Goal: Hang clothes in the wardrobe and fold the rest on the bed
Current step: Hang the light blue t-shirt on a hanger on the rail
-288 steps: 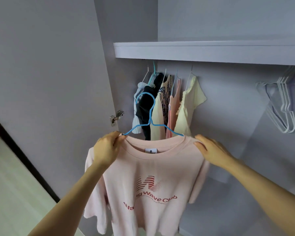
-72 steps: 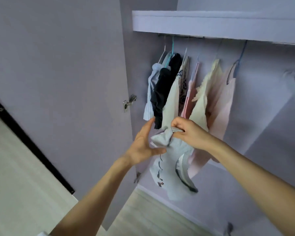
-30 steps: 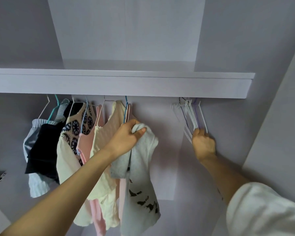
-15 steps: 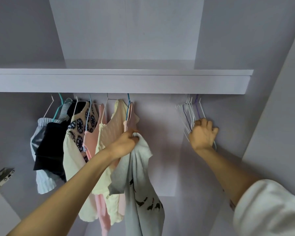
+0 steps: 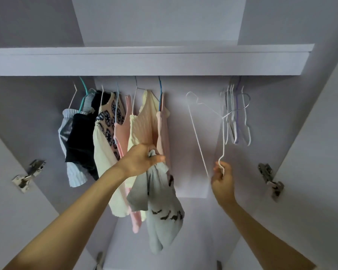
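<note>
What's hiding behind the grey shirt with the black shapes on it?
Behind the grey shirt held by the left hand hang the lower parts of a pink top and a cream top. Their bottom edges are mostly covered, so those can't be seen.

grey black-printed shirt (image 5: 160, 217), white hanger (image 5: 207, 133), lilac wardrobe (image 5: 148, 63)

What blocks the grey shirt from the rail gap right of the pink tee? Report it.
Nothing visible does. The grey shirt hangs from the left hand; the right hand holds a white hanger in the open stretch before the spare hangers.
</note>
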A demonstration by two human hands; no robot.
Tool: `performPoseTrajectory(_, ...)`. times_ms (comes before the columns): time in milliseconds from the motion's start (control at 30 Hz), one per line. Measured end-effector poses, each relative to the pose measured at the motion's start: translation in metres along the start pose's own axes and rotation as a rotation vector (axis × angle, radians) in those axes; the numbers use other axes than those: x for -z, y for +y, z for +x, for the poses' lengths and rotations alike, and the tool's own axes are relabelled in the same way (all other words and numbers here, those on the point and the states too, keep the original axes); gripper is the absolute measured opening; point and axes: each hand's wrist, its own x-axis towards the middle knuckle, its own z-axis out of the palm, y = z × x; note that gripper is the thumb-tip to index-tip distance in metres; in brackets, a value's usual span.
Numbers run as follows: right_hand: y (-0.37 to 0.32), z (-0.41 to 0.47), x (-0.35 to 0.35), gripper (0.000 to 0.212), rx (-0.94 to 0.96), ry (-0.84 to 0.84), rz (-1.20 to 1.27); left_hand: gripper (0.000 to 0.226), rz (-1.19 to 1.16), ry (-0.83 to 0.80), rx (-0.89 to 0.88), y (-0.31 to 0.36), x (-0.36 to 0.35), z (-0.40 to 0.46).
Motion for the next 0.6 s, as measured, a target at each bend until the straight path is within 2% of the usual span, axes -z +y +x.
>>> performPoseTrajectory(67, 0.003, -0.015, -0.005, 0.02, -0.085, -0.121, 0.087, 0.026, 0.031, 0.029, 0.002, -0.011, 0.003, -0.013)
performPoseTrajectory(133, -0.005, -0.018, -0.011, 0.024, -0.254, -0.24, 0.192, 0.028, 0.052, 0.021, 0.028, -0.023, 0.005, -0.027)
performPoseTrajectory(167, -0.008, -0.016, -0.013, 0.017, -0.338, -0.261, 0.227, 0.029, 0.042, 0.003, 0.052, -0.027, 0.006, -0.032)
performPoseTrajectory(200, -0.011, -0.018, -0.016, 0.006, -0.387, -0.252, 0.235, 0.03, 0.019, -0.013, 0.081, -0.034, 0.007, -0.039)
performPoseTrajectory(233, -0.011, -0.021, -0.018, 0.007, -0.374, -0.199, 0.183, 0.03, -0.005, -0.019, 0.102, -0.038, 0.008, -0.045)
performPoseTrajectory(300, -0.006, -0.036, -0.021, 0.023, -0.225, -0.068, 0.099, 0.029, -0.004, -0.021, 0.121, -0.046, 0.01, -0.055)
performPoseTrajectory(400, -0.009, -0.058, -0.024, 0.03, -0.112, 0.021, 0.114, 0.027, 0.004, -0.033, 0.13, -0.056, 0.015, -0.065)
performPoseTrajectory(533, -0.031, -0.058, -0.034, 0.039, -0.261, 0.109, 0.299, 0.022, -0.159, -0.077, 0.156, -0.062, 0.023, -0.076)
performPoseTrajectory(600, -0.044, -0.057, -0.038, 0.044, -0.38, 0.135, 0.411, 0.024, -0.045, -0.13, 0.175, -0.062, 0.024, -0.081)
